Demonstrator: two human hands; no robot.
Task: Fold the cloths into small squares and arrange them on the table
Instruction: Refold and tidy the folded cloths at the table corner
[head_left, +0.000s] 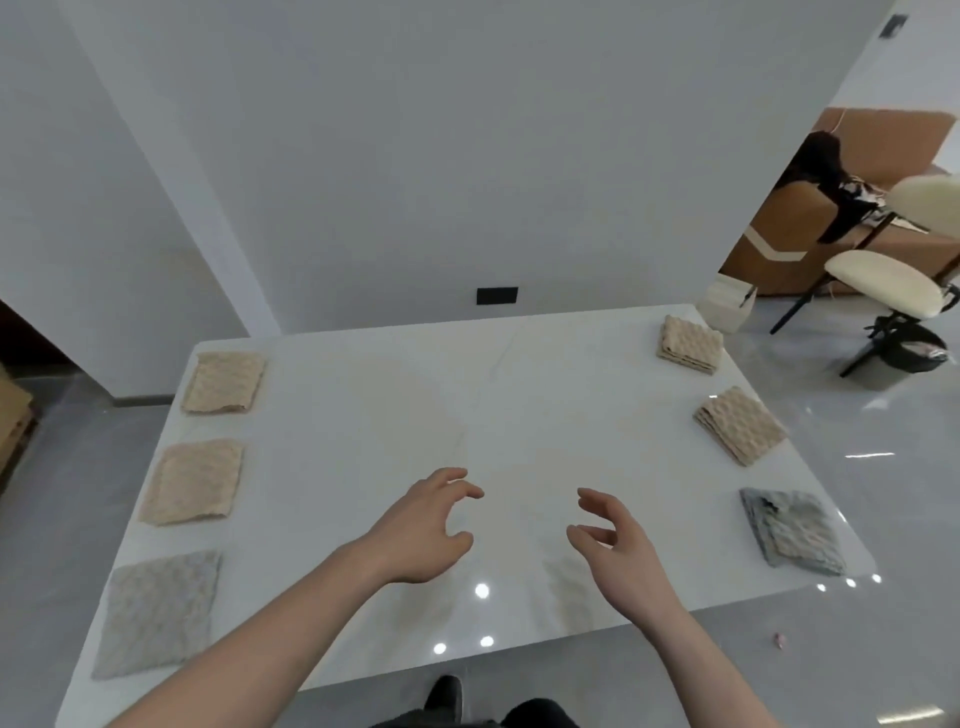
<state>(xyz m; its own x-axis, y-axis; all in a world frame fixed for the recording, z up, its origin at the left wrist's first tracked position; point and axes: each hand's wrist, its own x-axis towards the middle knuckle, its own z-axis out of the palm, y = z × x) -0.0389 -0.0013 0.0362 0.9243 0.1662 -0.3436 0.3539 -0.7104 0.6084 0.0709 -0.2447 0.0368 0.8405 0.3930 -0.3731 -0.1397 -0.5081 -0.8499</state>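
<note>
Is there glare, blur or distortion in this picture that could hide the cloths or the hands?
Head view: small round lamp glare on the glossy white table near its front edge, off every cloth; wide-angle bending curves the table edges and walls; the bare left hand and right hand look slightly soft; the grey folded cloth stays readable.

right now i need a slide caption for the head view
Empty hands, left and right, hover over a white table; three cloths line each side.

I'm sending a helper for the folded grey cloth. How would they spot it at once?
On the white marble table, follow the right edge, where three folded textured cloths lie. It is the nearest one, the thick folded grey cloth; the two beyond it are beige.
</note>
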